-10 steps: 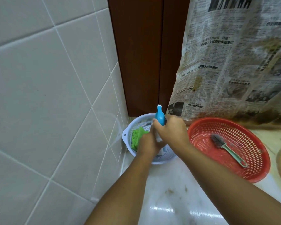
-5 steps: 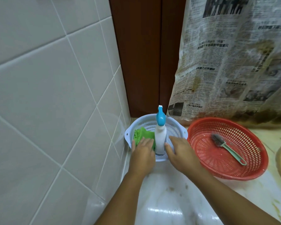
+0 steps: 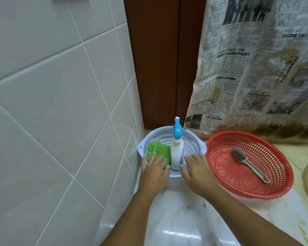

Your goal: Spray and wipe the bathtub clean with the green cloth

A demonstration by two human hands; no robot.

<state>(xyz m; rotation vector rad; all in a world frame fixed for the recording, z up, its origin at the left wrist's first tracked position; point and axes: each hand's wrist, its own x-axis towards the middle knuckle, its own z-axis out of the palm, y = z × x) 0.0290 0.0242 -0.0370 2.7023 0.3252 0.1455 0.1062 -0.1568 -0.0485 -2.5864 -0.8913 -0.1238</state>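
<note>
Head view: tucked against the tiled wall (image 3: 60, 107), the pale basket (image 3: 201, 145) props the spray bottle (image 3: 176, 151) upright and handy, left hand (image 3: 154, 172) and right hand (image 3: 196, 173) flanking it, fingers straight, spread, gripping nothing, left fingertips resting on the green cloth (image 3: 159, 150) inside

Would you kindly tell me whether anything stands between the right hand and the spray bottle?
Nothing visible does. The right hand lies open at the near rim of the white basket, just right of the upright spray bottle, with only basket mesh between them. The green cloth sits on the bottle's other side, partly under the left hand.
</note>
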